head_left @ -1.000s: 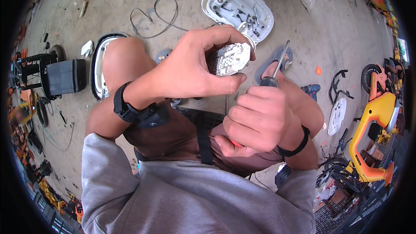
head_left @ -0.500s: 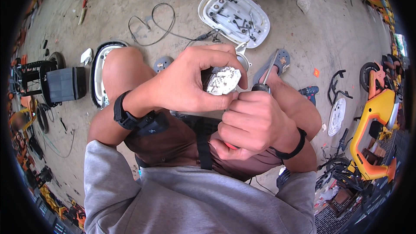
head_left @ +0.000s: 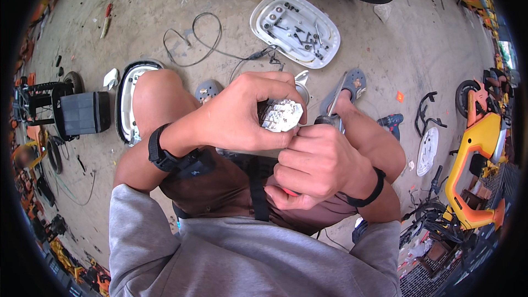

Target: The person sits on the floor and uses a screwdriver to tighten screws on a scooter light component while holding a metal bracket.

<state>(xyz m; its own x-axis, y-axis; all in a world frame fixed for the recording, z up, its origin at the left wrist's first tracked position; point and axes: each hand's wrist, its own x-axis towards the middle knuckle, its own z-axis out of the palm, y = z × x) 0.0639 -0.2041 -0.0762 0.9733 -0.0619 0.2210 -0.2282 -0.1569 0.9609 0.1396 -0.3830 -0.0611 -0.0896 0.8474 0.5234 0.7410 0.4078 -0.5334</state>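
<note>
L hand (head_left: 231,113): fingers curled around white part (head_left: 283,115), gripping it. Part held in front of the torso, approx. mid-view; pale, rough, blocky end faces up & R, rest hidden in palm. Silver flange (head_left: 302,89) shows just past L fingertips; cannot tell if joined to part.

R hand (head_left: 316,162): closed in a fist on screwdriver (head_left: 324,120), gripping the handle. Shaft points up & slightly R, away from body; red handle end shows below fist. R hand sits just R of & below part, close to L thumb; contact btwn hands unclear. Shaft is clear of part.

Surrounds: white tray (head_left: 275,36) on floor (head_left: 143,16) beyond hands, w/ assorted dark screws (head_left: 300,38) inside. Dark cable (head_left: 220,25) looped L of tray. Drill (head_left: 391,122) on floor, R side; oval white cover (head_left: 427,151) farther R, near yellow frame (head_left: 459,187). Far L: blk box (head_left: 85,111). Upper L: red-handled tool (head_left: 106,20) lying on floor.
</note>
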